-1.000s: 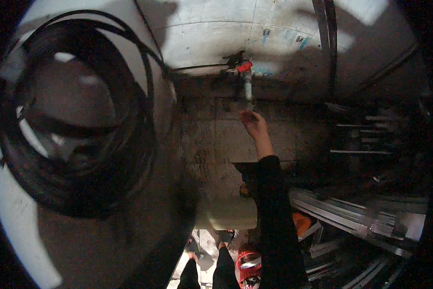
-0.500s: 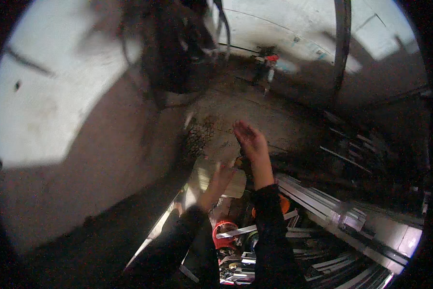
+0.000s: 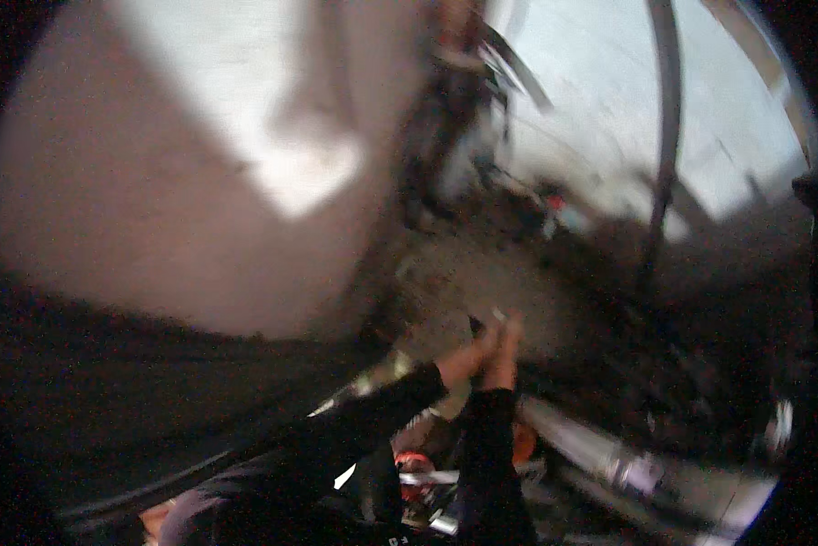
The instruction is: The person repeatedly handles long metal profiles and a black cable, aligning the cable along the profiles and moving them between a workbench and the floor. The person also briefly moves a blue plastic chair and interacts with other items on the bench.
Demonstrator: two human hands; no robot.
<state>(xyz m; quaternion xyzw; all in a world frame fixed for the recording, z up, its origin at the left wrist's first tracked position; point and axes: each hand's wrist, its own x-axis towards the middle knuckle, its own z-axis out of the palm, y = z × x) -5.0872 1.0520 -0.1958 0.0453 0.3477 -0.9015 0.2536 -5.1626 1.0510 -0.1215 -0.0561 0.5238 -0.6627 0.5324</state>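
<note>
Both my forearms, in black sleeves, reach forward from the lower edge, and my hands meet or overlap near the middle of the view. My left hand [image 3: 466, 360] comes in from the left and lies against or just beside my right hand [image 3: 504, 355]. Motion smears the fingers of both, so their shape does not show. A small dark pointed shape [image 3: 475, 323] appears by the fingertips; I cannot make out what it is, or whether a hand holds it.
Below my arms stands a red container [image 3: 413, 461], with an orange round thing [image 3: 524, 442] to its right. Long pale metal profiles [image 3: 577, 437] run toward the lower right. A wall [image 3: 200, 237] fills the left. Dark blurred shapes [image 3: 450, 127] stand at the far end.
My hands, apart before with the right one raised and its fingers extended, have come together. My left hand moved right. The whole view has swung, and the dark shape at the top sits differently.
</note>
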